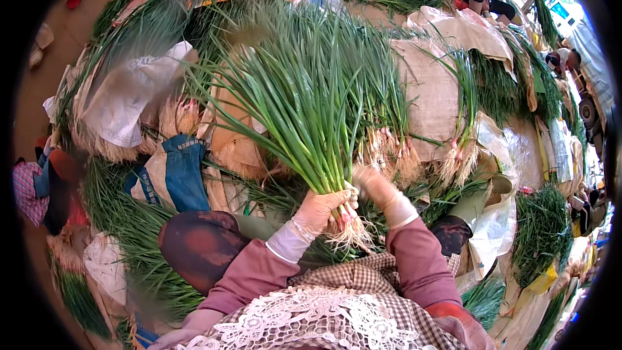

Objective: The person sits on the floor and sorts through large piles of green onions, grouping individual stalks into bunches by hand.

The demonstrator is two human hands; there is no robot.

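**One bunch in hand, heaps all round**

At the far left a folded checked cloth [26, 189] lies by the heap's edge. Next comes a white sack [133, 94] lying over more onions, and below it a blue bag [173, 175]; what either holds cannot be told, since both lie flat and shut from this view.

The left hand [321, 210], gloved, is wrapped tight about the neck of a bunch of green onions [311, 97], just above the pale roots [350, 233]. The leaves fan up and away from the person, over the middle of the heap. The right hand [382, 191], also gloved, lies against the right side of the same bunch near its base, fingers curled together; whether it pinches a stalk cannot be told.

As a judgement, the sorting is far from finished: one bunch is gathered, while loose and tied onions cover the whole heap.

To the right, tan sacks [431, 94] bulge, their contents hidden, with tied bunches [460, 155] laid roots-down on them. At the far right another green bundle [541, 220] lies near the edge.
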